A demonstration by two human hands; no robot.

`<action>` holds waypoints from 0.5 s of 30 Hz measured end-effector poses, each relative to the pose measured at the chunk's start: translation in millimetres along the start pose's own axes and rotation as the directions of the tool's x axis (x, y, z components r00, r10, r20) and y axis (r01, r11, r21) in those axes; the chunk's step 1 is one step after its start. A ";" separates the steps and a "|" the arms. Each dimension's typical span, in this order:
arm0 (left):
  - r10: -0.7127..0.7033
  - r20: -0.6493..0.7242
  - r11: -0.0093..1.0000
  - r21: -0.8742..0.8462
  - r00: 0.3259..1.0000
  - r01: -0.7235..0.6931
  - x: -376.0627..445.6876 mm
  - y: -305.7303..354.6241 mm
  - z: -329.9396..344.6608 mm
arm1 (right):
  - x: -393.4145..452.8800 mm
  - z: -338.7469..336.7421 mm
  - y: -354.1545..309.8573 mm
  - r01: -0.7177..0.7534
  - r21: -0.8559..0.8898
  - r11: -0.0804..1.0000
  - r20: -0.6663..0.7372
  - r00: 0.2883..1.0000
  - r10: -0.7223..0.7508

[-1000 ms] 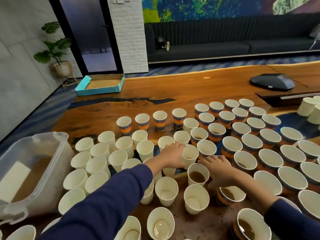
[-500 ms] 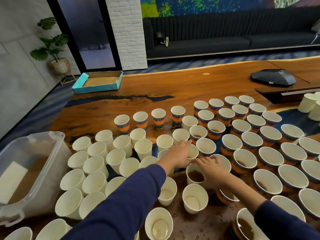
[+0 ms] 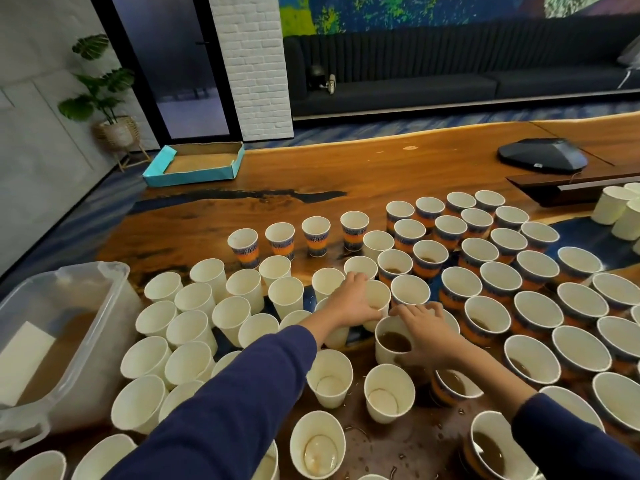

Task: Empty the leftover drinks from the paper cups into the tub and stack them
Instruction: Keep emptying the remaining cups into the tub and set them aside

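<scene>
Both hands reaching into the cup cluster at mid-table.
Left hand (image 3: 351, 301) is gripping a white cup (image 3: 375, 299); right hand (image 3: 427, 336) is lying over a cup of brown drink (image 3: 391, 342), grip unclear. More paper cups (image 3: 533, 296) are crowding the wooden table (image 3: 363, 171); tub (image 3: 59, 337) is sitting far left, holding brown liquid.

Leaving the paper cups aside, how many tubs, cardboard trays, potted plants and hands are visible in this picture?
Tub: 1
Cardboard tray: 1
Potted plant: 1
Hands: 2, left hand and right hand
Total: 5
</scene>
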State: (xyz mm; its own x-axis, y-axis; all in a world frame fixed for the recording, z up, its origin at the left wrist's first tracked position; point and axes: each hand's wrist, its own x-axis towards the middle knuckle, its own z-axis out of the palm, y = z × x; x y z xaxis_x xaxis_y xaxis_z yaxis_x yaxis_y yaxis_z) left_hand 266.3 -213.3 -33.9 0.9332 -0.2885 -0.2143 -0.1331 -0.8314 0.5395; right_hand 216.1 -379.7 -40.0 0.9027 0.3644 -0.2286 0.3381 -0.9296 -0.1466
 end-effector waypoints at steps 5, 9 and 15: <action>-0.020 -0.099 0.986 -0.167 0.995 0.003 -13.4 -6.2 -13.9 | -2.2 -26.0 -2.0 -0.029 0.150 0.988 -0.101 0.994 0.045; 0.015 -0.197 0.954 -0.292 0.980 -0.073 -29.2 -7.2 -38.4 | -2.0 -49.9 -12.1 0.004 0.259 0.966 -0.156 0.987 0.038; 0.004 -0.404 0.859 -0.467 0.915 -0.210 -59.9 -14.4 -76.9 | -6.8 -87.0 -47.6 0.111 0.454 0.884 -0.256 0.967 0.010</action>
State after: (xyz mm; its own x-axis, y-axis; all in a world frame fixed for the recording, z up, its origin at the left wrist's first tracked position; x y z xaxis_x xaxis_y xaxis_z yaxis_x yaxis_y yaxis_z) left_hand 238.0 -147.6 33.8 0.9879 -0.0750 0.1355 -0.1547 -0.4322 0.8884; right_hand 217.0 -342.7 52.2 0.9441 0.3288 0.0240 0.2784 -0.7562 -0.5922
